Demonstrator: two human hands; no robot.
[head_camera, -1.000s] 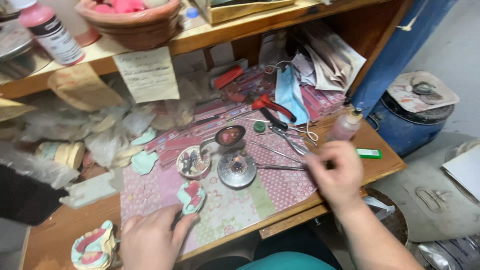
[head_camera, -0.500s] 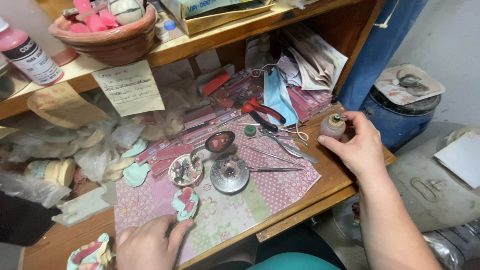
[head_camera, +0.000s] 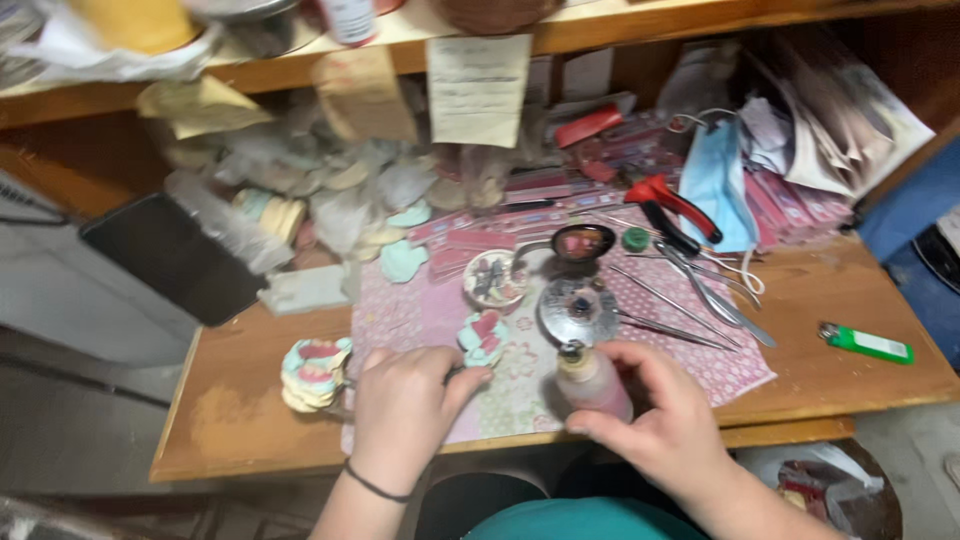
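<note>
My right hand (head_camera: 665, 420) grips a small pink-filled squeeze bottle (head_camera: 590, 383) near the bench's front edge, its nozzle pointing up toward a round metal dish (head_camera: 578, 310). My left hand (head_camera: 405, 405) rests on the patterned mat (head_camera: 520, 385), fingers curled around a thin tool, its tip by a green and pink dental cast (head_camera: 484, 337). Another dental cast (head_camera: 313, 373) lies just left of that hand. Behind the dish sit a small round dish of bits (head_camera: 494, 280) and a metal spoon holding red wax (head_camera: 580, 242).
Metal instruments (head_camera: 690, 300), red-handled pliers (head_camera: 672, 200), a blue face mask (head_camera: 718, 190) and a green lighter (head_camera: 868, 343) lie to the right. Bagged casts (head_camera: 330, 200) crowd the back. A dark tablet (head_camera: 170, 255) leans at left. A shelf (head_camera: 600, 25) hangs overhead.
My right hand picked up the pink bottle from the right side of the bench and brought it to the front centre. The view swung left. My left hand stayed by the cast.
</note>
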